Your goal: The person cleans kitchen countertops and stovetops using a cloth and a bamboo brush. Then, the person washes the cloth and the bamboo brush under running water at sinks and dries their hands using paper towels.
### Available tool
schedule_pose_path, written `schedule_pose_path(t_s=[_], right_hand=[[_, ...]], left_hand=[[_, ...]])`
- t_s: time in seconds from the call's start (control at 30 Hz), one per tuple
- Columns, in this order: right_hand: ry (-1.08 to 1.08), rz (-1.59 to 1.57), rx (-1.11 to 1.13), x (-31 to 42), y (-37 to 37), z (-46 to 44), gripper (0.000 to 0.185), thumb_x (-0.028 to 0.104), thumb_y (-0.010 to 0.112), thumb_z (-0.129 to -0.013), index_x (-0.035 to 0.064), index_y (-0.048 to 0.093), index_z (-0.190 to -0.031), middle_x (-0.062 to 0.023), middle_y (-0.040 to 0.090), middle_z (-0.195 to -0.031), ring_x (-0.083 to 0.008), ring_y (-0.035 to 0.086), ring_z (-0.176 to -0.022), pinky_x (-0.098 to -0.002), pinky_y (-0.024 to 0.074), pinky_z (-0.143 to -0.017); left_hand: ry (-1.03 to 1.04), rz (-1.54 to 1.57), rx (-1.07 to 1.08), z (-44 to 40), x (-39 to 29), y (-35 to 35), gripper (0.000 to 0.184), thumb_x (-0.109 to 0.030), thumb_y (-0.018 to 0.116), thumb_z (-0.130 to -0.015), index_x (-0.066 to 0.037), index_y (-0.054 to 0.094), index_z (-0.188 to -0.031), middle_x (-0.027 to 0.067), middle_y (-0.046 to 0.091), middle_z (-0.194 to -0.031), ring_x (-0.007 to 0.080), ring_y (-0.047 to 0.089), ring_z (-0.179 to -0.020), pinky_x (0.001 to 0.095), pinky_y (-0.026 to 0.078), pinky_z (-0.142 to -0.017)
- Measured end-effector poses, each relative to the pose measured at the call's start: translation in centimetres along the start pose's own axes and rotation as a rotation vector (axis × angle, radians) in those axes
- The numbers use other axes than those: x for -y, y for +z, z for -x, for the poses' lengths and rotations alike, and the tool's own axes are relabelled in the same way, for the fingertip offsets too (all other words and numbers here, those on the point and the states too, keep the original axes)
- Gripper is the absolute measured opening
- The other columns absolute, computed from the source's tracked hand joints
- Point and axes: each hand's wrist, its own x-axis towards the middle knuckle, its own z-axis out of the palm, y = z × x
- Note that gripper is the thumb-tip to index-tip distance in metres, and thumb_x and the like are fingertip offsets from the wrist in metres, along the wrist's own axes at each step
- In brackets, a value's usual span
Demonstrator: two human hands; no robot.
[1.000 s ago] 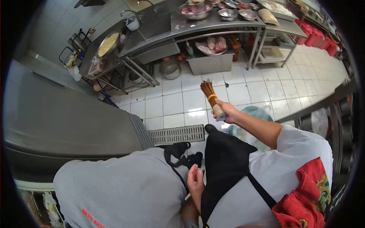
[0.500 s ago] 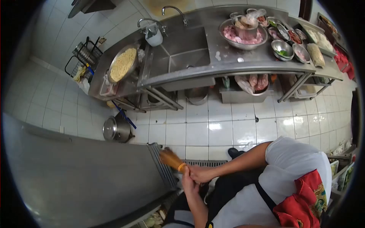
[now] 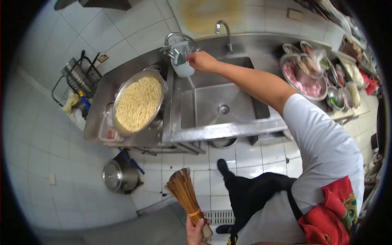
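A bamboo pot brush [image 3: 187, 196], bound with an orange band, points up and away with its bristles spread at the top. My left hand [image 3: 196, 230] is closed around its handle low in the view. My right hand [image 3: 203, 62] reaches across the sink [image 3: 212, 106] to a white plastic container [image 3: 183, 70] hanging beneath the left faucet [image 3: 179, 36]. Its fingers are bent together at the container's rim, and what they pinch, if anything, is hidden. Something grey-green shows inside the container.
Left of the sink stands a large metal bowl of noodles [image 3: 139, 104]. Bowls of meat [image 3: 304, 79] and vegetables crowd the counter at right. A lidded pot [image 3: 118, 176] stands on the tiled floor. A wire rack [image 3: 77, 77] with metal cups is against the left wall.
My right hand has left the brush and stretched out to the container by the faucet. The brush stays in my left hand, lower in view. My view has swung closer to the sink.
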Motion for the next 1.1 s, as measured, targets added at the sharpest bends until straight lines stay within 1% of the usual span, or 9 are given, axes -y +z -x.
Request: schedule_pose_path(t_s=[0.17, 0.27, 0.3, 0.43, 0.53, 0.73, 0.87, 0.93, 1.1], right_hand=[[-0.167, 0.313, -0.022, -9.7, 9.9, -14.7, 0.038, 0.021, 0.065, -0.082, 0.0115, 0.063, -0.118, -0.0155, 0.068, -0.107, -0.0343, 0.063, -0.104, -0.0416, 0.0492, -0.091], [-0.164, 0.148, 0.323, -13.4, 10.7, -19.5, 0.038, 0.027, 0.067, -0.084, 0.0099, 0.064, -0.117, -0.0169, 0.068, -0.106, -0.0326, 0.063, -0.104, -0.0405, 0.0483, -0.092], [0.012, 0.008, 0.246, -13.5, 10.2, -20.4, 0.037, 0.035, 0.066, -0.083, 0.0143, 0.065, -0.114, -0.0219, 0.067, -0.104, -0.0356, 0.064, -0.102, -0.0452, 0.0490, -0.089], [0.128, 0.059, 0.540, -15.6, 10.1, -23.5, 0.036, 0.037, 0.068, -0.082, 0.0105, 0.069, -0.107, -0.0177, 0.070, -0.102, -0.0312, 0.068, -0.093, -0.0438, 0.0525, -0.082], [0.323, 0.585, 0.090, -11.1, 12.2, -21.6, 0.037, 0.038, 0.069, -0.080, 0.0108, 0.072, -0.105, -0.0144, 0.071, -0.105, -0.0271, 0.070, -0.094, -0.0389, 0.0555, -0.078], [0.164, 0.730, 0.644, -7.6, 13.2, -20.6, 0.034, 0.032, 0.073, -0.076, 0.0142, 0.074, -0.106, -0.0117, 0.070, -0.110, -0.0261, 0.068, -0.102, -0.0360, 0.0555, -0.082], [0.201, 0.754, 0.575, -9.3, 15.7, -21.3, 0.033, 0.023, 0.075, -0.071, 0.0113, 0.074, -0.102, -0.0129, 0.070, -0.109, -0.0278, 0.068, -0.101, -0.0382, 0.0550, -0.083], [0.167, 0.644, 0.423, -5.8, 10.8, -19.9, 0.031, 0.018, 0.075, -0.070, 0.0085, 0.074, -0.099, -0.0138, 0.070, -0.109, -0.0288, 0.069, -0.097, -0.0399, 0.0559, -0.080], [-0.218, 0.562, 0.808, -8.7, 13.4, -20.6, 0.017, 0.013, 0.068, -0.070, 0.0010, 0.072, -0.082, -0.0162, 0.071, -0.089, -0.0310, 0.069, -0.089, -0.0417, 0.0542, -0.073]], left_hand=[[-0.143, -0.114, 0.201, -15.2, -7.7, -0.1, 0.045, -0.002, 0.064, -0.083, -0.001, 0.050, -0.126, 0.0123, 0.064, -0.104, 0.0197, 0.065, -0.080, 0.0337, 0.054, -0.075], [-0.229, -0.253, 0.263, -20.3, -11.4, -0.2, 0.046, 0.003, 0.061, -0.083, -0.002, 0.050, -0.127, 0.0107, 0.064, -0.105, 0.0181, 0.065, -0.083, 0.0330, 0.053, -0.077], [-0.240, -0.262, 0.279, -21.4, -12.2, -0.4, 0.046, 0.004, 0.060, -0.083, -0.002, 0.050, -0.127, 0.0104, 0.064, -0.105, 0.0179, 0.065, -0.083, 0.0329, 0.053, -0.077], [-0.252, -0.406, 0.344, -26.2, -15.6, -0.6, 0.044, 0.004, 0.059, -0.084, -0.002, 0.050, -0.127, 0.0090, 0.064, -0.105, 0.0174, 0.065, -0.084, 0.0317, 0.053, -0.077], [-0.283, -0.341, 0.376, -29.3, -17.6, 1.0, 0.044, 0.005, 0.058, -0.084, -0.002, 0.050, -0.127, 0.0089, 0.063, -0.104, 0.0175, 0.064, -0.083, 0.0313, 0.053, -0.076], [-0.294, -0.232, 0.430, -32.8, -19.1, 4.4, 0.040, -0.001, 0.062, -0.088, -0.001, 0.047, -0.125, 0.0107, 0.063, -0.106, 0.0165, 0.064, -0.083, 0.0308, 0.054, -0.075], [-0.289, -0.181, 0.407, -33.2, -18.8, 6.9, 0.038, -0.002, 0.062, -0.089, -0.001, 0.047, -0.125, 0.0097, 0.064, -0.105, 0.0163, 0.064, -0.082, 0.0306, 0.054, -0.076], [-0.301, -0.204, 0.346, -32.8, -18.6, 7.7, 0.038, -0.002, 0.062, -0.090, -0.001, 0.047, -0.125, 0.0096, 0.064, -0.105, 0.0163, 0.063, -0.082, 0.0304, 0.054, -0.075], [-0.289, -0.160, 0.377, -32.0, -16.5, 8.6, 0.037, -0.007, 0.058, -0.089, -0.002, 0.049, -0.125, 0.0106, 0.063, -0.106, 0.0183, 0.065, -0.079, 0.0332, 0.055, -0.071]])
